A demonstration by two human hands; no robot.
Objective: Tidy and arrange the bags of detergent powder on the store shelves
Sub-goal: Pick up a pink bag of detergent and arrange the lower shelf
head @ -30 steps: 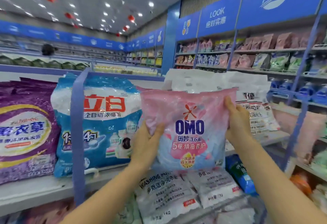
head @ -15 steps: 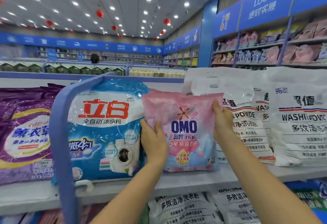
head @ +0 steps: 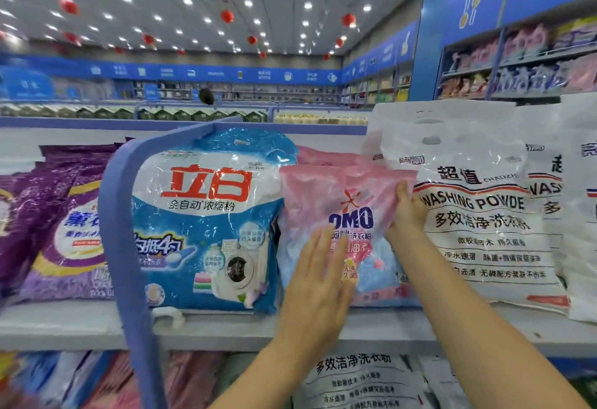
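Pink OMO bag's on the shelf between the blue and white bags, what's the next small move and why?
Probably pat the pink OMO bag back with the flat left hand so it sits flush against the second pink bag behind. It stands on the shelf between the blue bag and the white bag, and the right hand pinches its right edge.

The pink OMO bag stands upright on the shelf, with the blue bag at its 9 o'clock and the white washing-powder bag at 3 o'clock. The left grip lies flat-fingered on its front; the right grip pinches its 3 o'clock edge.
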